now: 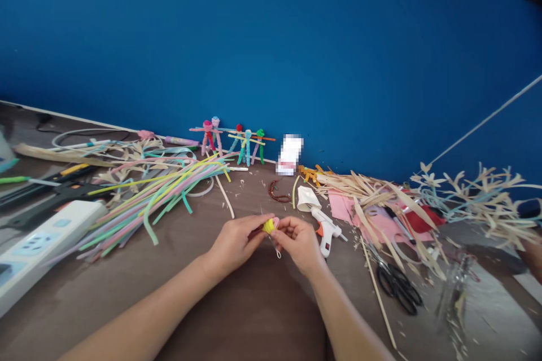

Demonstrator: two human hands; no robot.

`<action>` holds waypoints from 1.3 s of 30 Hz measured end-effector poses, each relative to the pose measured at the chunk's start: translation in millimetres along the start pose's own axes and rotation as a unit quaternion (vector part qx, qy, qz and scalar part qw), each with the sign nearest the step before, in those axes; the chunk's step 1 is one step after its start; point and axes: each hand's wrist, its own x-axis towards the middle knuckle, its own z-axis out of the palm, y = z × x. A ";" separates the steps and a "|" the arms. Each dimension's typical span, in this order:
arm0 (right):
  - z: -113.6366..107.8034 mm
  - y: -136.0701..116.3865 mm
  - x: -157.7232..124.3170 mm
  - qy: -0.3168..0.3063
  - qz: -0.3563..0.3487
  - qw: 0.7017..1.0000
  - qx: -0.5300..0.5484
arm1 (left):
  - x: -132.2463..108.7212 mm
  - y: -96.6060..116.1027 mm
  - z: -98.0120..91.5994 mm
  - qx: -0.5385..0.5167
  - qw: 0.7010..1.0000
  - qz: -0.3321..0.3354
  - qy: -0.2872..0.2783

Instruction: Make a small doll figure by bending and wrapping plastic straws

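Over the near middle of the table, my left hand [237, 240] and my right hand [298, 240] meet with their fingers pinched. Between the fingertips is a small bundle of yellow and pink pipe cleaner [269, 227], wound into a tight coil. The left fingers grip its yellow side and the right fingers its pink side. Below the coil hangs a thin pale end with a small loop [278, 254]. My fingers cover part of the coil. Just right of my right hand lies a white glue gun [327, 231] with an orange trigger.
Several pipe-cleaner figures [248, 146] stand against the blue wall [271, 56]. Pastel strips [169, 197] and a white power strip [51, 248] lie left. On the right are black scissors [398, 286], pale dried strips [368, 186] and pink sheets [376, 223]. Another person's hand [532, 259] shows at the right edge.
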 end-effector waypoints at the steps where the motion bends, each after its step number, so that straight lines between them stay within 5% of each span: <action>1: -0.2 -0.7 -0.1 0.000 -0.001 1.000 -0.005 | 0.1 -0.2 0.3 -0.011 1.000 -0.002 -0.002; 23: -2.3 9.1 0.7 0.001 -0.029 0.997 -0.065 | 5.0 3.9 -4.3 -0.063 0.995 -0.029 -0.077; 39: -5.6 6.2 1.6 0.002 -0.099 0.993 -0.072 | 3.6 0.9 -0.3 -0.087 0.991 -0.082 -0.060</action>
